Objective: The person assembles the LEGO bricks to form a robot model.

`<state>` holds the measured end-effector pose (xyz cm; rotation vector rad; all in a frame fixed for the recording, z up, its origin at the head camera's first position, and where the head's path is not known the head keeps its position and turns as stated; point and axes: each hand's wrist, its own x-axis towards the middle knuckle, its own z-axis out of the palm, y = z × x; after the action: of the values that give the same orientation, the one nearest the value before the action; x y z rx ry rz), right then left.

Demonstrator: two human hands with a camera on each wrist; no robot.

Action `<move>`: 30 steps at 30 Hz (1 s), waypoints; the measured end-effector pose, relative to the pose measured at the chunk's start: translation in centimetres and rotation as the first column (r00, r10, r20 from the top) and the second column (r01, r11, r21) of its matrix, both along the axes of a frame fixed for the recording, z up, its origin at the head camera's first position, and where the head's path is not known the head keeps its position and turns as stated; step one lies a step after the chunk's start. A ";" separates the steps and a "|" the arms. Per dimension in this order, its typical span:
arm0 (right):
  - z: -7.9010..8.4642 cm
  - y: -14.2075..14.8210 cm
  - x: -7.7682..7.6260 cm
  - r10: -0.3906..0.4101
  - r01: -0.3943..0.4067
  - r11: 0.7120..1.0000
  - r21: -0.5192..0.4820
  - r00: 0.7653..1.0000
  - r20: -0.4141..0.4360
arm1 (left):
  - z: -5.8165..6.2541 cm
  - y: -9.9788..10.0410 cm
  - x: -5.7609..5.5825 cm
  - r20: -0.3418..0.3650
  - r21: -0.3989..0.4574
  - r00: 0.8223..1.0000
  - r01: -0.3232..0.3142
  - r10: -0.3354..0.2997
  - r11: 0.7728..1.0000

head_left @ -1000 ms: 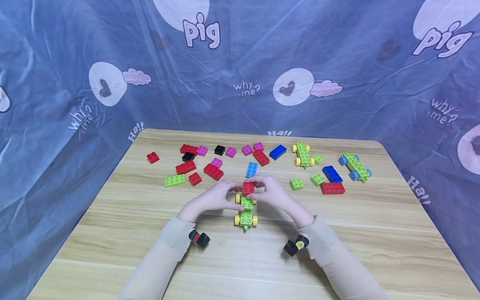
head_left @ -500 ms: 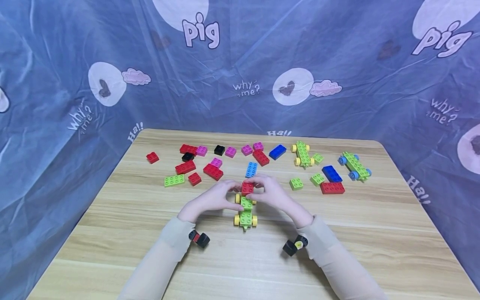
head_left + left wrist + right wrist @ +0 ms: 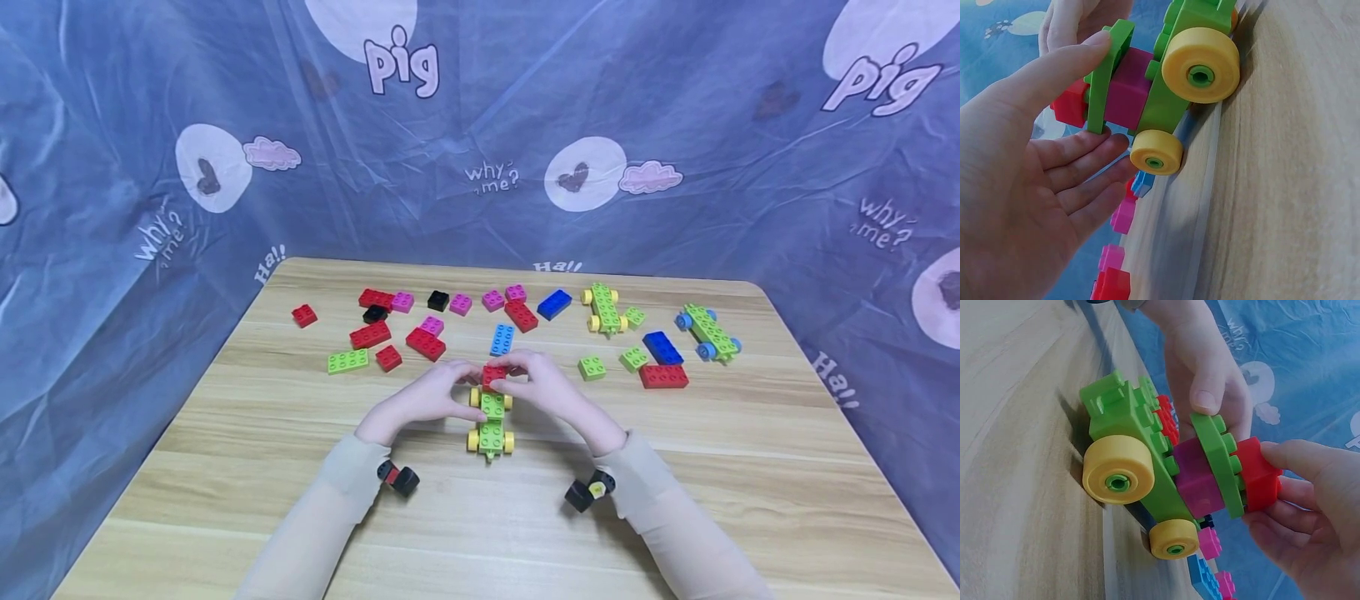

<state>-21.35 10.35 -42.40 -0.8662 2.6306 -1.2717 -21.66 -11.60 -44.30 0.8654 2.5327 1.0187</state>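
Near the middle of the tabletop point(image 3: 480, 533), about midway between its left and right edges, a green wheeled base point(image 3: 491, 438) with yellow wheels stands lengthwise, pointing towards the far edge. A magenta brick point(image 3: 1198, 479) sits on the far half of the base, a thin green plate point(image 3: 1217, 462) lies on top of that brick, and a square red brick point(image 3: 1256, 472) stands on the plate's far part, with some of the plate's studs showing beside it. The left hand point(image 3: 423, 397) has a fairly wide grip that spans the plate lengthwise, thumb on the near end and fingertips at the far end. The right hand point(image 3: 551, 383) has a narrower grip, pinching the square red brick between thumb and fingers. Whether that brick is pressed fully home I cannot tell. Just beyond the hands lies a light blue brick point(image 3: 502, 339). Towards the far right corner rest a second yellow-wheeled base point(image 3: 605, 309) and a blue-wheeled base point(image 3: 710, 334). Nearer than these, a dark blue brick point(image 3: 663, 347) touches a long red brick point(image 3: 663, 377). Towards the left edge lies a lime brick point(image 3: 348, 361), and a small red brick point(image 3: 304, 315) is near the far left corner.
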 end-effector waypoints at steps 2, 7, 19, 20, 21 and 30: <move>0.0 -0.1 0.0 -0.004 0.004 1.000 0.003 1.000 0.001 | 0.0 0.0 0.0 0.000 0.008 1.000 0.002 -0.002 1.000; 0.2 -0.2 0.1 -0.015 0.015 1.000 0.008 1.000 0.012 | 0.0 0.0 0.1 0.000 0.022 1.000 -0.002 0.002 1.000; 0.3 -0.3 0.2 -0.030 0.030 0.999 -0.011 0.999 0.015 | 0.1 0.0 0.1 0.004 0.029 1.000 -0.007 0.007 1.000; 0.2 -0.3 0.2 -0.031 0.031 0.999 -0.012 0.999 0.015 | 0.1 0.0 0.1 0.004 0.030 1.000 -0.007 0.007 1.000; 0.2 -0.3 0.2 -0.031 0.031 0.999 -0.015 0.999 0.017 | 0.1 0.0 0.1 0.004 0.032 1.000 -0.005 0.005 0.999; -0.1 -0.2 0.1 -0.025 0.026 0.999 -0.031 0.999 0.044 | 0.0 0.0 0.1 0.009 0.051 1.000 -0.001 0.001 0.999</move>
<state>-21.22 10.17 -42.49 -0.8029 2.6034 -1.3257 -21.61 -11.57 -44.29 0.8717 2.5103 1.0896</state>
